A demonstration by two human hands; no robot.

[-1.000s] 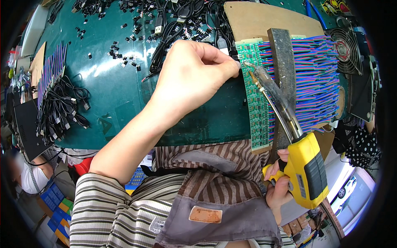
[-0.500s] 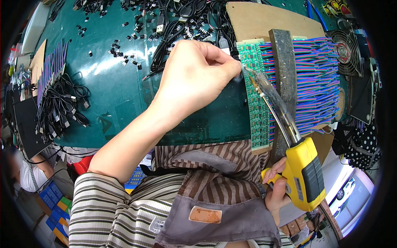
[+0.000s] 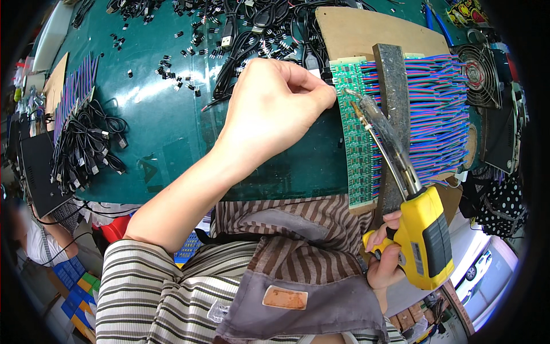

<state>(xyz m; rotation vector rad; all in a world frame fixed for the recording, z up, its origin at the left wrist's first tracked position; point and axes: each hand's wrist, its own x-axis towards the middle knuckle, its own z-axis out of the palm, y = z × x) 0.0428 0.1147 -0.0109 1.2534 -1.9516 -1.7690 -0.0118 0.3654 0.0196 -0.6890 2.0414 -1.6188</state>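
Observation:
My left hand (image 3: 269, 109) is pinched at the left edge of a panel of small green circuit boards (image 3: 358, 155). Whatever lies between its thumb and forefinger is too small or hidden to make out. My right hand (image 3: 382, 269) is wrapped round the handle of a yellow and black soldering gun (image 3: 424, 241). The gun's long metal barrel slants up and left over the panel, its tip just right of my left fingertips. Many thin blue, red and dark wires (image 3: 435, 114) run right from the boards. A dark grey bar (image 3: 393, 103) lies across them.
Small black three-legged components (image 3: 166, 71) and black USB cables (image 3: 229, 63) are scattered on the green table mat (image 3: 172, 137). Another wired bundle (image 3: 86, 143) lies at left. A brown board (image 3: 378, 28) sits behind the panel. A round fan (image 3: 480, 74) and blue-handled pliers (image 3: 438, 23) are at right.
The soldering gun's tip has shifted slightly right, a little away from my left fingertips. My left hand keeps its pinch at the panel edge. The whole view has moved slightly.

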